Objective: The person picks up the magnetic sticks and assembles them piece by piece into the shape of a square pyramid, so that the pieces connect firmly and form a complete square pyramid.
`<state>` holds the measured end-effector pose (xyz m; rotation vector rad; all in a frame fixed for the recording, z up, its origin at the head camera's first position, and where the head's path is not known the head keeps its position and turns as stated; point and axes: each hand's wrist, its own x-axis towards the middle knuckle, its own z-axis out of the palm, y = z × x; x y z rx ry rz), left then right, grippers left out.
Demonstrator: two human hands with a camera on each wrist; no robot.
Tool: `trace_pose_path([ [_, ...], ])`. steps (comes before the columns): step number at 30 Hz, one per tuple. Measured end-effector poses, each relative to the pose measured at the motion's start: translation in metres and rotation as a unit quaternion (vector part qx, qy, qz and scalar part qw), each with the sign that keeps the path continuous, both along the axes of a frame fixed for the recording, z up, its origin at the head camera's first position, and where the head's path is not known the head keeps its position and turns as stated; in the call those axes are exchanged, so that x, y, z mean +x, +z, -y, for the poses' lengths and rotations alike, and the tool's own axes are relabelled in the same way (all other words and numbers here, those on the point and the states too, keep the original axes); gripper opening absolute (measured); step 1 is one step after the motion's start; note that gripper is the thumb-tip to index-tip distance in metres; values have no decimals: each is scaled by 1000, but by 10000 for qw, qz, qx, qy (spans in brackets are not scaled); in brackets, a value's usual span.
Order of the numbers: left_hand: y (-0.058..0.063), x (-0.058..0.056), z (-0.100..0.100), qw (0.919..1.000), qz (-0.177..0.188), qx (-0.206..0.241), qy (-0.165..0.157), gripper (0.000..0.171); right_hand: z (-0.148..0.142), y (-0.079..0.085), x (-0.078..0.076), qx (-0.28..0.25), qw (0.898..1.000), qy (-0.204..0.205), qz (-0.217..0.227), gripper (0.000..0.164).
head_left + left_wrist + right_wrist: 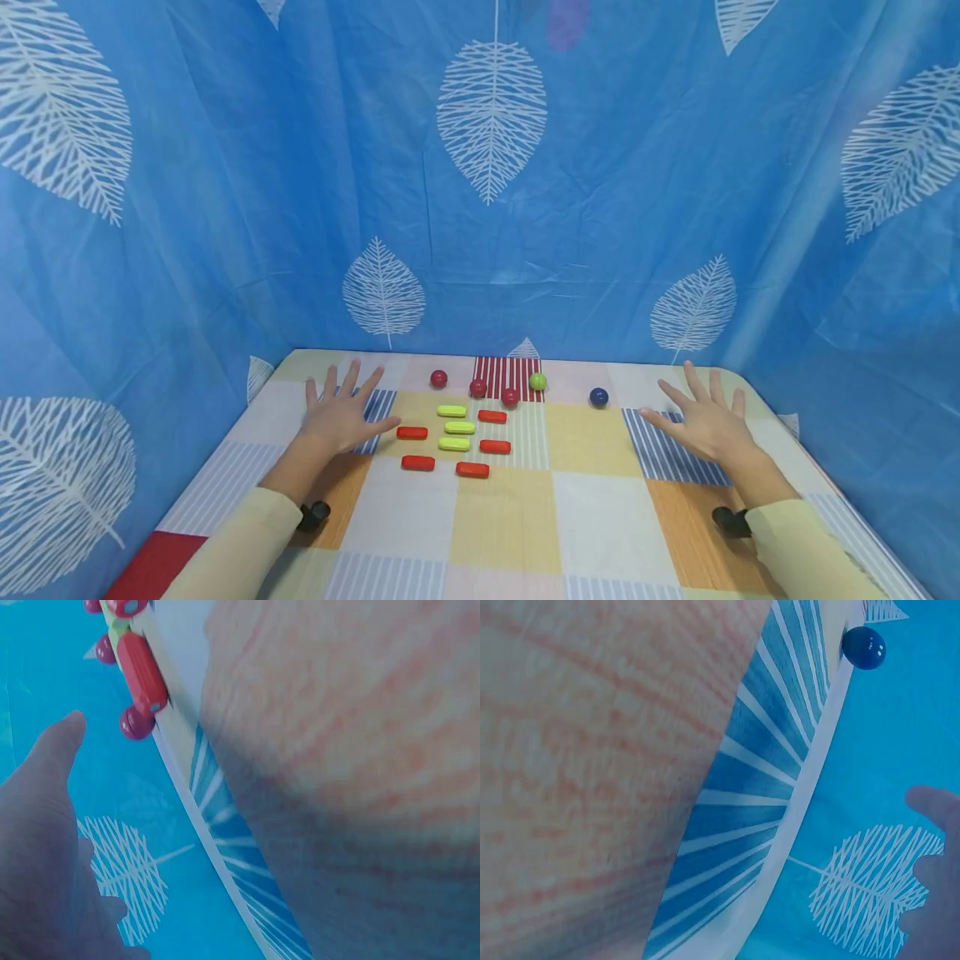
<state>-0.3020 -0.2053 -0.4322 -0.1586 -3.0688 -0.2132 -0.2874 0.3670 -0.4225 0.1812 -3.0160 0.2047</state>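
My left hand (341, 418) has its fingers spread and holds nothing; its thumb points toward a red block (412, 433). On the right side my right hand (707, 423) is spread the same way, nearest to a dark blue ball (598, 397). Between the hands lie several elongated red blocks, one of them a front block (472, 470), and three yellow-green blocks, including a middle one (460, 427). Behind them are three red balls, one at the left (438, 379), and a green ball (537, 381). The left wrist view shows a red ball (136, 721) past the thumb.
A patchwork-patterned cloth (506, 521) covers the table. Blue curtains (585, 183) with white leaf prints stand behind and at both sides. Small black devices sit at the left wrist (314, 515) and right wrist (731, 522).
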Motion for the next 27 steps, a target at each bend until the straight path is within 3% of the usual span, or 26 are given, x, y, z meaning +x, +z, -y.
trace_pose_path([
  [11,-2,24,-36,9960,-356,115,-808,99,18,2,-2,-378,9985,302,-262,85],
  [17,-6,36,-53,9907,-482,515,-1160,96,27,0,-6,-547,9965,486,-393,82],
  [23,-7,47,-69,9835,-684,750,-1500,88,37,-1,-12,-1057,9908,680,-507,82],
  [27,-7,52,-79,9796,-572,1069,-1601,83,44,-3,-18,-1354,9862,764,-563,80],
])
